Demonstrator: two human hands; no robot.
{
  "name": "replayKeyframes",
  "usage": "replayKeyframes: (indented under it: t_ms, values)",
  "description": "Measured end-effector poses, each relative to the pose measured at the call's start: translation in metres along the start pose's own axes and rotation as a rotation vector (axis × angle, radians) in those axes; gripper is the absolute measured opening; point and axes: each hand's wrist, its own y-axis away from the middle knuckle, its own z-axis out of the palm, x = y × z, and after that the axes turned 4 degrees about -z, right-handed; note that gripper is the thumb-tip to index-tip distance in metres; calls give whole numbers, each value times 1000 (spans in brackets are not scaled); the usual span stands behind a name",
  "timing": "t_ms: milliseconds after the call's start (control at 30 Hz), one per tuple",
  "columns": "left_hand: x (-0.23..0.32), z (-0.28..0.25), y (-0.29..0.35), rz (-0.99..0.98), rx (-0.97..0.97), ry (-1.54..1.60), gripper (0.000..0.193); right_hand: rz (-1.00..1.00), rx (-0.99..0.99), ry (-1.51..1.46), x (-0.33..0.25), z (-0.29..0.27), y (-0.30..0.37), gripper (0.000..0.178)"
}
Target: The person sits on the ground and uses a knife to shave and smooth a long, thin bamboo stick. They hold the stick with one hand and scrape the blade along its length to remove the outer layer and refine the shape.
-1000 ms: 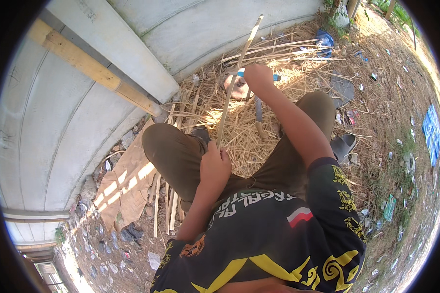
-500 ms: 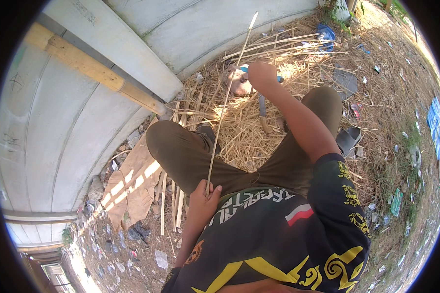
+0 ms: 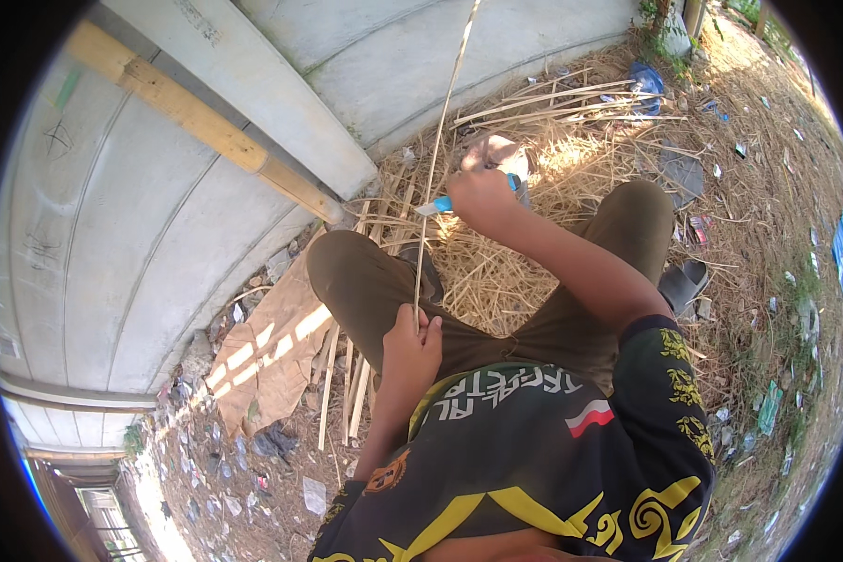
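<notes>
A long thin bamboo strip (image 3: 448, 103) stands up from my lap toward the wall, leaning slightly. Near my left thigh, my left hand (image 3: 412, 351) is closed around its lower end. My right hand (image 3: 482, 199) grips a blue utility knife (image 3: 443, 203), out in front between my knees. The knife's blade lies across the strip, touching or very close to it, partway up. Just beyond my right hand sits a pale stone (image 3: 494, 153), partly hidden by the hand.
Bamboo shavings (image 3: 496, 290) cover the ground between my legs. Split bamboo strips (image 3: 553, 108) lie beyond the stone, and more (image 3: 356, 398) lie beside my left leg. A bamboo pole (image 3: 206, 131) leans along the concrete wall (image 3: 159, 225). Flattened cardboard (image 3: 272, 356) lies at left.
My right hand with the utility knife has come toward me and left, down along the strip. My left hand has moved forward with the strip's lower end. The view has shifted slightly.
</notes>
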Motion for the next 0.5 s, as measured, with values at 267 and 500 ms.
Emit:
replayKeyframes:
  t_ms: [267, 500]
  values:
    - [21, 0, 13, -46, -72, -6, 22, 211, 22, 122, 44, -3, -22, 4]
    - [8, -9, 39, -54, -182, -144, 21, 534, -35, 276, 131, -1, -7, 4]
